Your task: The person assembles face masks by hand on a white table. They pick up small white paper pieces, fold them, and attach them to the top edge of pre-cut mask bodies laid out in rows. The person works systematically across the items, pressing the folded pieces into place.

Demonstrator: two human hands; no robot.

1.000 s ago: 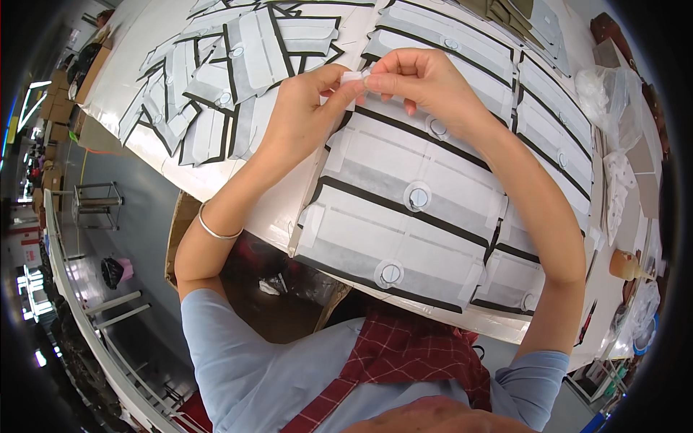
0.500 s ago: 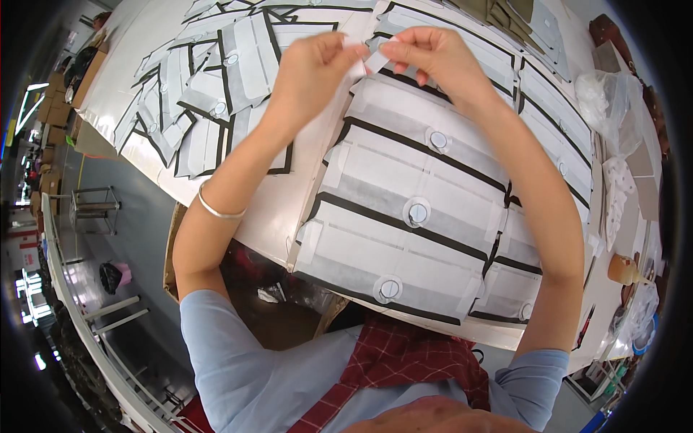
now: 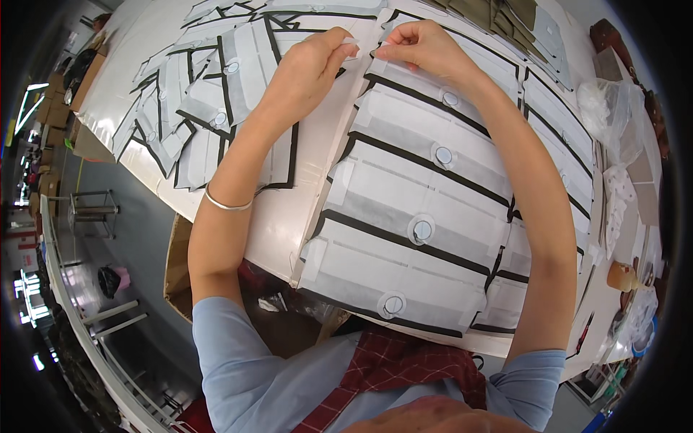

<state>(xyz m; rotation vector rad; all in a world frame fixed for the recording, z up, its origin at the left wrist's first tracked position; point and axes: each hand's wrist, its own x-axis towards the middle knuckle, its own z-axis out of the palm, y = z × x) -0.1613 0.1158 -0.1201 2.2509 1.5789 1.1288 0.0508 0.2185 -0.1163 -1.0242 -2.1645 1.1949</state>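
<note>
Extending forward: small white piece (image 3: 349,41) pinched by left hand (image 3: 312,66); right hand (image 3: 426,52) fingertips pressed together, contents unclear; black-edged white rectangular panel (image 3: 413,81) laid beneath, long axis slanting down rightward.

Far right corner: we see olive fabric (image 3: 509,18) in a stack, a grey-blue piece (image 3: 550,43) just beside it.
Right side: we have crumpled clear plastic (image 3: 626,123), a white sheet (image 3: 619,195) and, nearer us, an amber bottle (image 3: 621,276).
Floor (image 3: 144,234): grey; on it we find a metal stand (image 3: 94,210) and a black bag (image 3: 108,282) against something pink (image 3: 123,277).
Left side: we spot brown boxes (image 3: 49,180) and a pale rail (image 3: 60,289).
</note>
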